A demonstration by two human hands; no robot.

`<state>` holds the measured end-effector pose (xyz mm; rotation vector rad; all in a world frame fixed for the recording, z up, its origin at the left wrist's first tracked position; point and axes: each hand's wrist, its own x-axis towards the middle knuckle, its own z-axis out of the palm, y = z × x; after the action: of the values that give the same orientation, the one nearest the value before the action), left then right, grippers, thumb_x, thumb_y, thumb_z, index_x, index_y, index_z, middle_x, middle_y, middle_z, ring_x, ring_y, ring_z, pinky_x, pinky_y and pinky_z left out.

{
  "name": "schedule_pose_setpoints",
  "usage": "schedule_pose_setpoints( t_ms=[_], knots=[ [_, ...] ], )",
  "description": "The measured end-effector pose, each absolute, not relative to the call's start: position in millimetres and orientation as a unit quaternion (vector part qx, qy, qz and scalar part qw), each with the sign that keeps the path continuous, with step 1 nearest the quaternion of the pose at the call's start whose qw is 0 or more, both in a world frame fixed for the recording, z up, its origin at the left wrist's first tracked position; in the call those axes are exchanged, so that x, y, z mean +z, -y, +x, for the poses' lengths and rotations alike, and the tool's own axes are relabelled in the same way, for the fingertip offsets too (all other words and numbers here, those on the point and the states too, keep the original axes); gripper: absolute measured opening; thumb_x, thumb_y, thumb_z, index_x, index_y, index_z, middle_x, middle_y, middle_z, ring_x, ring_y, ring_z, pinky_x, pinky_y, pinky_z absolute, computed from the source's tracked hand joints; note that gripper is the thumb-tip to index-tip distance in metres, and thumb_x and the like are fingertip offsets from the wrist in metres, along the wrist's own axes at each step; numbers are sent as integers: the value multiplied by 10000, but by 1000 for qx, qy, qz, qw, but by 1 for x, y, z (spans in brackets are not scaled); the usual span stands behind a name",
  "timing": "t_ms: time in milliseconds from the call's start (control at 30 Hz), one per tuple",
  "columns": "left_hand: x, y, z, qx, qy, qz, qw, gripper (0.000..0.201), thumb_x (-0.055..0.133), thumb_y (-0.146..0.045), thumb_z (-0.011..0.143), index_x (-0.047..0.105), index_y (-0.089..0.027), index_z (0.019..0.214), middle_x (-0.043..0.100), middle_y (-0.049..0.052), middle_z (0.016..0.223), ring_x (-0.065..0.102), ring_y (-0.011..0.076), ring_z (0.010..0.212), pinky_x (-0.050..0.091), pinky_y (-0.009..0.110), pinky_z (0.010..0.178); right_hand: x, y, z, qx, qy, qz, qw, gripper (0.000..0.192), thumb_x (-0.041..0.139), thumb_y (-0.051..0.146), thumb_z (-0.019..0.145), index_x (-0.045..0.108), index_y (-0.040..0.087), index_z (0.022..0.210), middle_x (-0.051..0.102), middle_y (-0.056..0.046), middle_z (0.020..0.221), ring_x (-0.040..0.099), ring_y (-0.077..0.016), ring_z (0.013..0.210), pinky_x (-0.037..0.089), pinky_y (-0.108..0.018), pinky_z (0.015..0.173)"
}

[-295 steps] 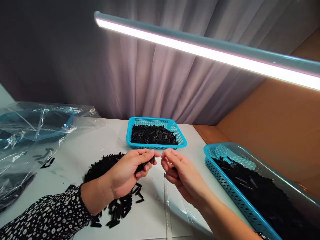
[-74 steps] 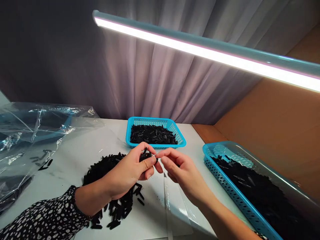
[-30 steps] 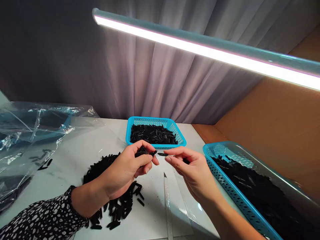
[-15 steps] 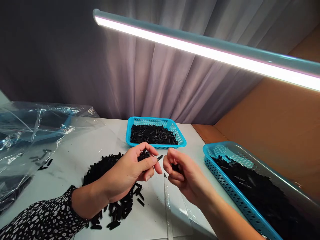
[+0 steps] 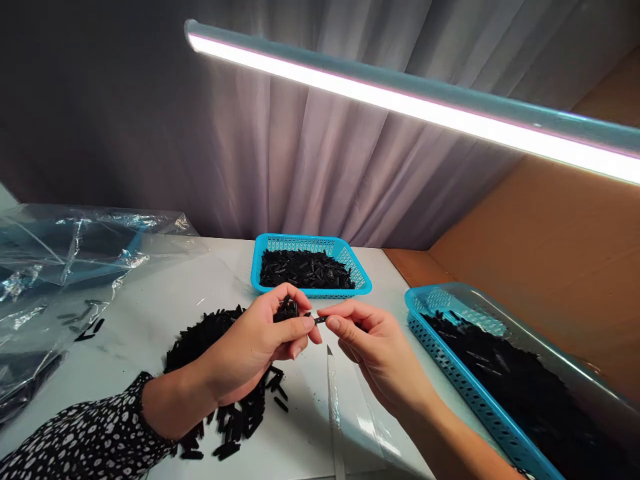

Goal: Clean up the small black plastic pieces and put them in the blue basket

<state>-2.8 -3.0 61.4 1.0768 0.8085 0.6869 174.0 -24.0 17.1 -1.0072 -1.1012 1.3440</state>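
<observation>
- Read no text, label, brand, number or sign anywhere in view.

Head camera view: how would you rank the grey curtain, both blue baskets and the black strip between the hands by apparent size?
1. Grey curtain
2. Right blue basket
3. Far blue basket
4. Pinched black strip
The right basket is nearer the camera, so the baskets' true order is unsure.
</observation>
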Motion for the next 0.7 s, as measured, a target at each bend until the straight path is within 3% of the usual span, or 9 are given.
schedule_pose_setpoints(
  t_ms=[267,433,700],
  knots=[
    [59,1,-3,330,-380,470,726,119,548,-122,854,516,-187,948,634,-19,743,437,64,615,271,232,571,17,24,176,549,432,-440,564,288,831,452,699,785,187,804,280,92,483,180,-75,491,132,-261,475],
    [56,3,-2,312,-383,491,717,145,567,-233,927,502,-191,1049,660,-10,798,412,52,586,297,230,593,16,24,176,554,430,-437,563,310,812,460,723,773,173,835,278,98,476,166,-75,486,112,-264,477],
    [56,4,-1,299,-362,517,716,165,586,-270,922,434,-207,938,689,-4,779,369,56,554,251,243,563,24,24,173,576,402,-439,560,353,827,479,685,734,160,806,277,105,474,162,-68,468,114,-260,471]
  ],
)
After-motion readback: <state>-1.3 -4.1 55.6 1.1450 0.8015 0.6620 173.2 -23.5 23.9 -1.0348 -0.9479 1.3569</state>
